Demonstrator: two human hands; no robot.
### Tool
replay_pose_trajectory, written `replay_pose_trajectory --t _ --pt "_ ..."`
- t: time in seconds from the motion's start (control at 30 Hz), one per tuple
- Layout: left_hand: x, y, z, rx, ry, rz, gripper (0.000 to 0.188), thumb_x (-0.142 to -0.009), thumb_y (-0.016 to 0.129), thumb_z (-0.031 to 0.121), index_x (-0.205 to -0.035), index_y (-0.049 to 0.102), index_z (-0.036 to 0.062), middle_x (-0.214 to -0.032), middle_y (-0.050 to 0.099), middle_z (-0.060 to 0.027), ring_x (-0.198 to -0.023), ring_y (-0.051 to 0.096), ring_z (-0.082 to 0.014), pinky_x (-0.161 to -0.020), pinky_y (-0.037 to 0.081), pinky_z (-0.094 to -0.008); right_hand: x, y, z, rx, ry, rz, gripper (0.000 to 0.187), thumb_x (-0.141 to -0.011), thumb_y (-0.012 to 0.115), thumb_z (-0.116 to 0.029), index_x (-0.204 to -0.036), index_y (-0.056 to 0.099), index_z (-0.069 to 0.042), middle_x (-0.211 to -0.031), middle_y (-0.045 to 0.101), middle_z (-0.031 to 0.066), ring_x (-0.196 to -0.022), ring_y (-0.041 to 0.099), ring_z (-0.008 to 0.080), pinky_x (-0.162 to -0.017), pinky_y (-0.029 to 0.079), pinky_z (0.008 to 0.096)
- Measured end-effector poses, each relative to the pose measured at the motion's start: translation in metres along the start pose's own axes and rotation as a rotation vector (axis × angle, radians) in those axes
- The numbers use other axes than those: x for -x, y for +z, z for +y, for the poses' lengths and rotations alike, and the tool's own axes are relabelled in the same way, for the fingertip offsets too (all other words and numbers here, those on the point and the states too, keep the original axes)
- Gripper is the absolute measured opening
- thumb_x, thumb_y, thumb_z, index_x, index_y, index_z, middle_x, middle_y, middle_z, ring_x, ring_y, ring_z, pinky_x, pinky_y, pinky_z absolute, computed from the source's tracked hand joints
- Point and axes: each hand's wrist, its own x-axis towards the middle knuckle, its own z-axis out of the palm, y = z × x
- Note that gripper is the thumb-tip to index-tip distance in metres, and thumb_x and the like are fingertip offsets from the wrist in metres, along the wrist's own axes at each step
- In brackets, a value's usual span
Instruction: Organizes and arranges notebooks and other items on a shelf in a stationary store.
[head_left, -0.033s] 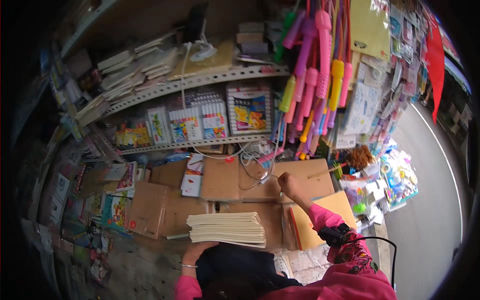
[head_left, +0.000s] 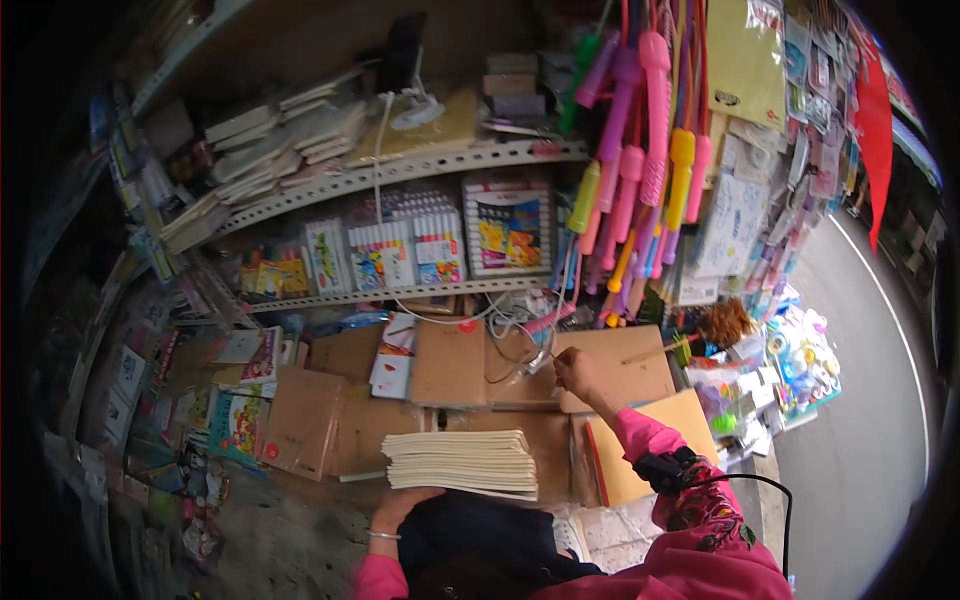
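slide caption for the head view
Left hand at the near edge of a cream paper stack, right hand over brown notebooks.

Looking down and forward from the wearer's head, through the left one of two side-by-side fisheye lenses; keeping upright and unmirrored; viewing the dark-clothed lap (head_left: 470,540) and the left hand (head_left: 405,506) from above at close range, the right hand (head_left: 577,372) slightly farther out; facing the perforated shelf edges (head_left: 430,170) ahead and bending them into arcs; reaching sideways to the road (head_left: 875,370) at the right; taking in pink sleeves (head_left: 650,435) from the lower edge; darkening toward the round rim
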Motion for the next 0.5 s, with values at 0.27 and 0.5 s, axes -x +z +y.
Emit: replay_pose_trajectory --t 0.27,0.5 --pt "-0.004 0.003 0.001 0.147 0.009 -0.062 0.044 -0.067 0.077 -0.001 -0.108 0.061 -0.0006 -0.103 0.064 -0.0052 -0.094 0.058 -0.0137 -0.083 0.048 -0.0274 -0.147 0.096 -0.008 -0.346 0.188 0.263 0.015 -0.082 0.055 -0.004 -0.096 0.057 0.000 -0.087 0.061 0.0129 -0.068 0.062 0.0234 -0.059 0.056 0.0347" --pt "-0.011 -0.003 -0.011 0.028 0.046 -0.120 0.051 -0.068 0.080 0.008 -0.113 0.055 0.0010 -0.106 0.060 -0.0066 -0.098 0.055 -0.0149 -0.087 0.046 -0.0296 -0.247 0.114 -0.001 -0.080 -0.145 0.243 0.025 -0.089 0.046 -0.021 -0.111 0.055 -0.014 -0.113 0.056 0.0057 -0.104 0.054 0.0223 -0.082 0.048 0.0426"
